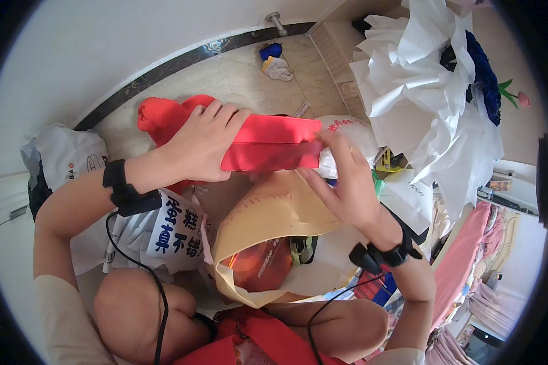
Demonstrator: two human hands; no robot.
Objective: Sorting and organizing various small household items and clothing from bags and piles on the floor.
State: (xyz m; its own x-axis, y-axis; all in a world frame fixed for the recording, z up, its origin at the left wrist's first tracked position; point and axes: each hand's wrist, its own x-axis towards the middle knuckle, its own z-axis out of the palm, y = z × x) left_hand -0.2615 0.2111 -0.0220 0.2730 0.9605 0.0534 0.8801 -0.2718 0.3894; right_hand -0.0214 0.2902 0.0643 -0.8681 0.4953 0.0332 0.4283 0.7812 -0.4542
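Note:
My left hand (210,141) grips a folded red fabric bag or flat red case (269,132) from its left end, fingers over the top. At its other end is my right hand (342,182), thumb and fingers apart around the edge; motion blur hides whether they hold it. A dark blurred patch lies across the red thing's lower face near those fingers. Below it stands a tan paper bag (274,205) with its mouth towards me. Inside are an orange-red package (265,264) bearing writing and a green-and-black item (303,248). More red cloth (164,118) lies behind my left hand.
White plastic bags (64,150) and a printed white paper bag (173,232) stand at left. To the right are another white plastic bag (347,132), a white paper bag (406,196) and crumpled white wrapping (415,91). Socks (276,68) lie near a doorstop (276,23). Cables hang from both wrist straps.

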